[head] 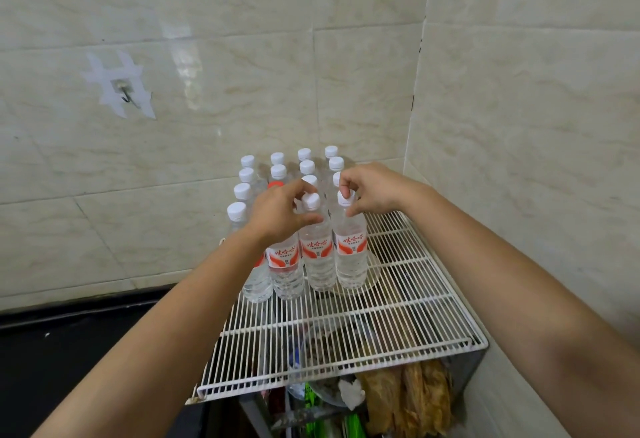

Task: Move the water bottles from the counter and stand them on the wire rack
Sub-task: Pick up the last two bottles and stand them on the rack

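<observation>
Several clear water bottles with white caps and red-and-white labels stand upright in rows at the back of the white wire rack (398, 319). My right hand (374, 191) pinches the neck of the front right bottle (351, 250), which rests on the rack. My left hand (280, 212) is curled around the neck of the bottle beside it (317, 254), thumb and fingers on either side just below the cap. A third front bottle (285, 271) stands partly behind my left wrist.
Tiled walls close in behind and to the right of the rack. A dark counter (52, 351) lies to the left, lower than the rack. Bags and food packets (405, 396) sit under the rack. A taped hook (123, 91) is on the wall.
</observation>
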`<state>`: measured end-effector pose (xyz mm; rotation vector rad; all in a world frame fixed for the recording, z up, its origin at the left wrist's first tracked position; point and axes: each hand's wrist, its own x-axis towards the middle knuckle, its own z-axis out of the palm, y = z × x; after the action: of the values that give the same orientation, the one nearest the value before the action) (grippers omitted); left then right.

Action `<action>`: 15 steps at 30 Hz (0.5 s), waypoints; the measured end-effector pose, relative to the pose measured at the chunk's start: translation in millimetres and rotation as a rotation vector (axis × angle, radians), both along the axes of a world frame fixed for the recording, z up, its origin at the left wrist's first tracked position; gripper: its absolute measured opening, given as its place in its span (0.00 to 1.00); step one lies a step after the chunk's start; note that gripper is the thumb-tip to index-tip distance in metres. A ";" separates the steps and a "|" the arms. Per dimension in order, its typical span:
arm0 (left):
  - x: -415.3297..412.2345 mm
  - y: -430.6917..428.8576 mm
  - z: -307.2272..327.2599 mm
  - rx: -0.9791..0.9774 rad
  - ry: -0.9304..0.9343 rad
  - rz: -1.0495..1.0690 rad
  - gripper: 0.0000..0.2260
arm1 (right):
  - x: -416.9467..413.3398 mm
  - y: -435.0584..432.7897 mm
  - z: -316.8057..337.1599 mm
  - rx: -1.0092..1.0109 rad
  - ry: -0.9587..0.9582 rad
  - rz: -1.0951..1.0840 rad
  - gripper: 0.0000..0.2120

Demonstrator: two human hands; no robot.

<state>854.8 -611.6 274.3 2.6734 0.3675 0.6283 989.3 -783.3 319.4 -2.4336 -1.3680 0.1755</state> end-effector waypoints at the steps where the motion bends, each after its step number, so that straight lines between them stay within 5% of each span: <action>1: 0.1 -0.3 -0.8 0.005 -0.008 0.006 0.23 | 1.3 -1.3 -4.5 0.036 0.020 -0.014 0.17; 7: 0.8 -2.8 -2.1 0.034 -0.006 0.028 0.24 | 1.2 -11.3 -21.3 0.139 0.065 -0.094 0.28; 15: -7.0 -8.8 -1.4 0.200 0.049 0.038 0.26 | -17.4 -12.8 -32.2 0.213 0.021 -0.140 0.25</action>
<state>847.7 -620.3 272.9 2.8827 0.3888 0.6424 972.0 -796.1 287.2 -2.3303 -1.1395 0.0197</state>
